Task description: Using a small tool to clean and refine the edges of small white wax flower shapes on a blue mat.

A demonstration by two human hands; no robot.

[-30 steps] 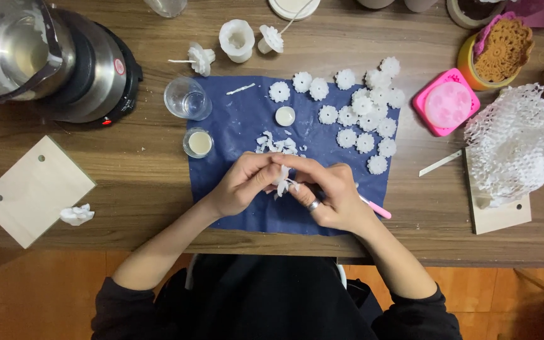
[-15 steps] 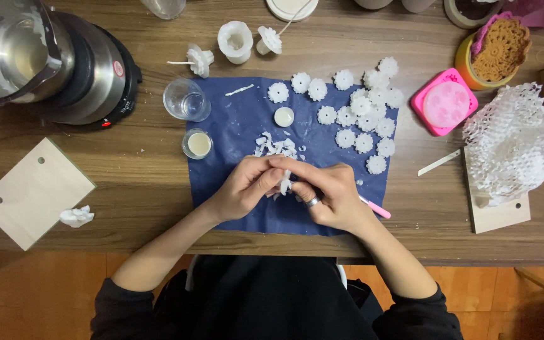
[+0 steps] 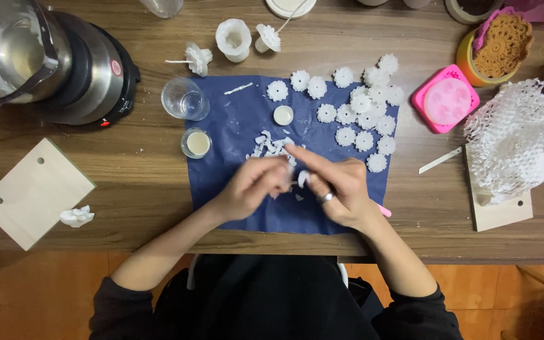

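Both hands work together over the near half of a dark blue cloth (image 3: 234,119) spread on the wooden table (image 3: 127,157). The left hand (image 3: 253,186) is curled, its fingertips pinched on a small white wax piece (image 3: 302,179) that sits between the two hands. The right hand (image 3: 341,189), a ring on one finger, grips the same piece from the other side with its forefinger stretched out toward the left. A pink tool (image 3: 384,211) shows only as a tip from under the right wrist; whether the hand holds it cannot be told.

Just beyond the fingers lies a heap of white wax scraps (image 3: 269,146) on the cloth. To its left, at the cloth's edge, stands a small glass cup (image 3: 196,143) filled with cream-coloured wax. Farther on, a clear tumbler (image 3: 185,101) stands, apparently empty. A small round tin (image 3: 283,115) holding pale wax sits mid-cloth.

On the right of the cloth, a cluster of white wax flowers (image 3: 363,104) lies close-packed, several touching. Right of the cloth rests a pink mould (image 3: 447,99), its round hollow filled pink.

At the far left stands a steel pot (image 3: 14,50) on a black hotplate (image 3: 111,85), pale liquid inside. At the far edge stands a white cylindrical mould (image 3: 233,39).
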